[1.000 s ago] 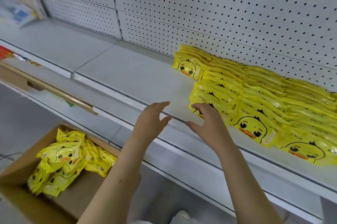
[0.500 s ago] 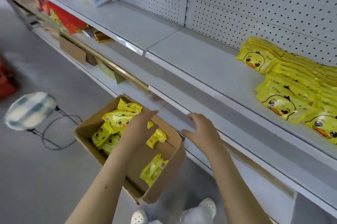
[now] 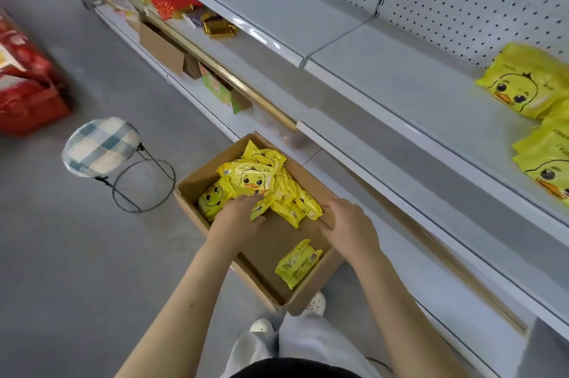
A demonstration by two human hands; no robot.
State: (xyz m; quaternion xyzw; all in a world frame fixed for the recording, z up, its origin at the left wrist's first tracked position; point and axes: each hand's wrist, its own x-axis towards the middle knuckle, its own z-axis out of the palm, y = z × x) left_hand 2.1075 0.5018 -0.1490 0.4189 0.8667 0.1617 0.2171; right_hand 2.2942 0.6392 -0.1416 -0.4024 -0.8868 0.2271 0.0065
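Observation:
A cardboard box [image 3: 274,243] stands on the floor below the shelf. A pile of yellow duck-print packs [image 3: 251,177] fills its far end, and one loose pack [image 3: 298,263] lies near its close end. My left hand [image 3: 238,219] rests on the near edge of the pile, fingers spread over a pack and thumb out to the right. My right hand [image 3: 348,226] hovers over the box's right wall with its fingers reaching towards the packs, holding nothing. More of the same yellow packs [image 3: 520,85] lie in rows on the white shelf [image 3: 400,85] at the right.
A round stool [image 3: 100,146] with a checked cushion stands left of the box. Red bags [image 3: 24,94] sit at the far left on the grey floor. A gold rail [image 3: 246,88] runs along the lower shelf. My feet [image 3: 317,300] are just behind the box.
My view has swung from the shelf down to the box. Both hands have dropped from the shelf edge into the box, the left one landing on the pile.

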